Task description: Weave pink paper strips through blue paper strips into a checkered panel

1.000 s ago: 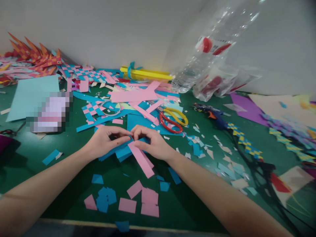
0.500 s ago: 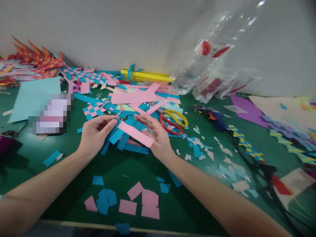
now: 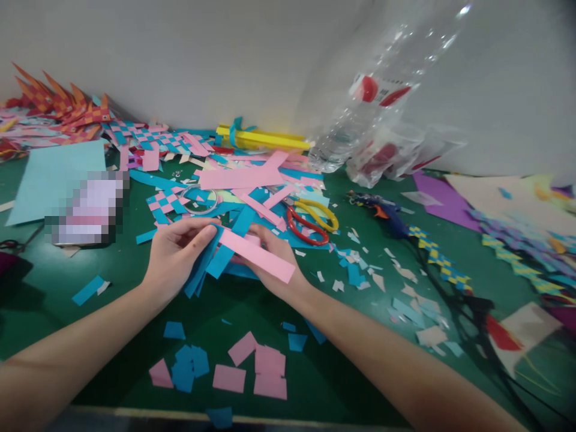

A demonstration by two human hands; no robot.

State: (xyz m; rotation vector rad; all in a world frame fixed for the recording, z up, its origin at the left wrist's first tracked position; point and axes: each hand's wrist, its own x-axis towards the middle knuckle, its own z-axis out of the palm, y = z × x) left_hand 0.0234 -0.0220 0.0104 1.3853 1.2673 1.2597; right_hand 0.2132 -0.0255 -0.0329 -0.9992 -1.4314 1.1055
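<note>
My left hand [image 3: 176, 255] grips a bunch of blue paper strips [image 3: 211, 258] between thumb and fingers, just above the green table [image 3: 112, 288]. My right hand [image 3: 274, 264] lies palm up under the same bunch, and a pink paper strip [image 3: 257, 255] slants across its fingers. Both hands hold the strips together near the middle of the view. Behind them lies a heap of pink and blue strips [image 3: 243, 180] with a woven pink-and-blue piece [image 3: 168, 201].
Red and yellow scissors [image 3: 310, 219] lie just right of my hands. A clear plastic bottle [image 3: 360, 114] leans at the back. A glue gun [image 3: 387, 213] with its cord, woven bands [image 3: 441, 261], paper squares [image 3: 252, 366] and scraps surround me.
My hands lifted the strip bunch off the table and turned it. The pink strip, first pointing down toward me, now slants across my right fingers. My right hand has closed in under the bunch.
</note>
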